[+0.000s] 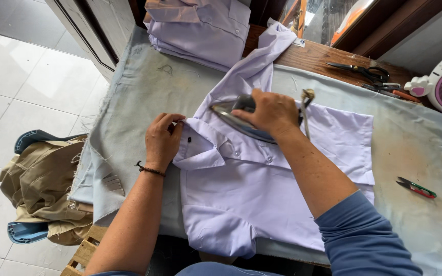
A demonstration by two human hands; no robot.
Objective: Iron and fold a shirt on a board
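I'm pressing: right hand (pixel 271 113) closing fully around the iron (pixel 241 118) handle | left hand (pixel 162 141) pinching the collar edge | lilac shirt (pixel 254 189) lying flat on grey cloth-covered table (pixel 139 97) | snips (pixel 416 187) lying well right.

Left hand (pixel 162 140): palm down, fingers curled, pinching at fingertips, forearm bare, cord bracelet at wrist. Right hand (pixel 271 112): closed in grip, knuckles up, blue sleeve pushed above elbow.
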